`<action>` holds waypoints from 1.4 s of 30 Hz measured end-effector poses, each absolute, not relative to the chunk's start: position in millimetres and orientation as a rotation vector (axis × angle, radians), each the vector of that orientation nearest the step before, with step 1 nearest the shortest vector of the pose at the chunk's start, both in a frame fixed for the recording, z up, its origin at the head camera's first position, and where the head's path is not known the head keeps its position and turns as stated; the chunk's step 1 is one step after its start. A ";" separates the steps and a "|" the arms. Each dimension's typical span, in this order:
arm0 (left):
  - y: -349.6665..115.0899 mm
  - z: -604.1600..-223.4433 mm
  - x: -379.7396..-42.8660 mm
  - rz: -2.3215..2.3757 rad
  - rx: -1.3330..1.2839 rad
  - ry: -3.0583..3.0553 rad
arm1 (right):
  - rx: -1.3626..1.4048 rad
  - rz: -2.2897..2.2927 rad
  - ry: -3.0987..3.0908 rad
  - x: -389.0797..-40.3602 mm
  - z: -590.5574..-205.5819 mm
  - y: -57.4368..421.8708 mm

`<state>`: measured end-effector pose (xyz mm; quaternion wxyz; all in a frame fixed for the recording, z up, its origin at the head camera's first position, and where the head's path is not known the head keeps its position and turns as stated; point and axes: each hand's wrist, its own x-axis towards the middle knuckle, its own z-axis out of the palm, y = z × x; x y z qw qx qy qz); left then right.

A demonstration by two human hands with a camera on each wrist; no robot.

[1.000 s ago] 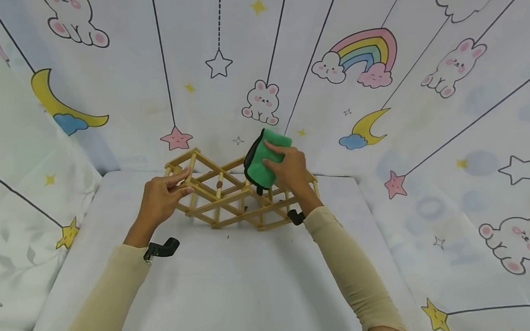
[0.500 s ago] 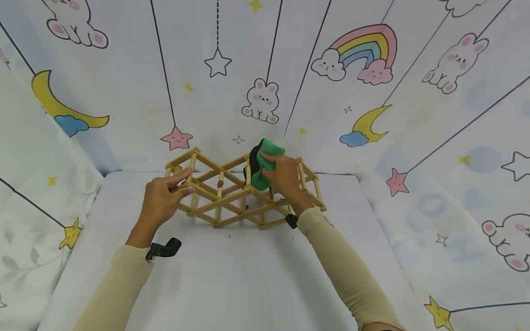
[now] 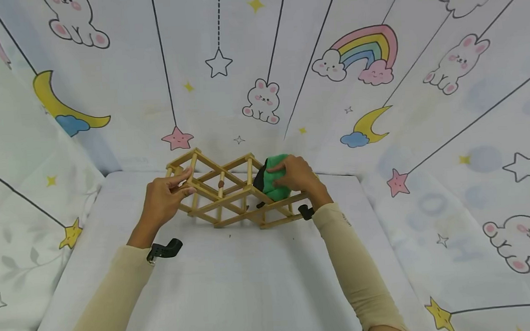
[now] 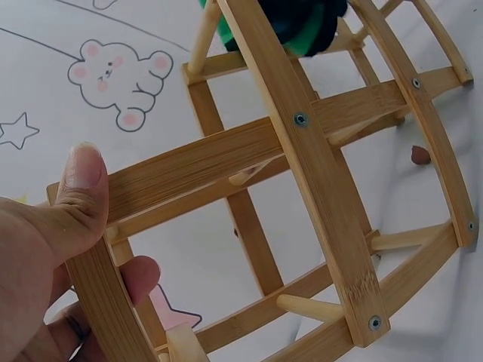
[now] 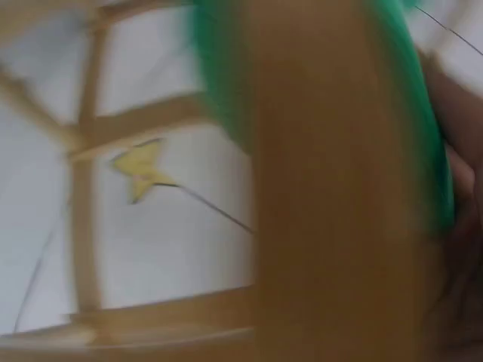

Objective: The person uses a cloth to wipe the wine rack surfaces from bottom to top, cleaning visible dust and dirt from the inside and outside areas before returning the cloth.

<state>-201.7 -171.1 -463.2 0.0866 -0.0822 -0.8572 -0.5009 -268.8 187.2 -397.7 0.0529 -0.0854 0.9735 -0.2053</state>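
A folding rack of light wooden slats and rods (image 3: 250,171) stands stretched out in a lattice at the back of the table. My left hand (image 3: 161,198) pinches its left end; in the left wrist view the thumb (image 4: 84,177) lies over a slat's corner, with fingers behind. My right hand (image 3: 300,176) grips a green cloth with a black edge (image 3: 273,191) at the rack's right part. Blurred in the right wrist view, a slat (image 5: 332,188) crosses in front of the green cloth (image 5: 413,113). The right fingers are partly hidden there.
The white tabletop (image 3: 235,287) extends toward me, with a few tiny dark specks on it. A small brown bit (image 4: 420,154) lies beyond the slats. A printed backdrop (image 3: 143,82) with rabbits, stars and moons rises right behind the rack.
The right hand and green cloth have moved down from above the rack and then to the right, with the cloth bunching up. The left hand stays at the rack's left end.
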 end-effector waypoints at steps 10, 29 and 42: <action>-169.2 -462.9 -199.9 -1.482 -0.254 -2.531 | -0.319 -0.697 2.906 -263.5 -391.7 184.0; -156.8 -463.5 -190.2 -1.447 -0.214 -2.486 | -0.468 -1.771 2.370 -278.9 -372.0 127.2; -152.9 -465.2 -189.2 -1.458 -0.244 -2.456 | -0.942 -0.313 3.247 -320.9 -388.5 94.9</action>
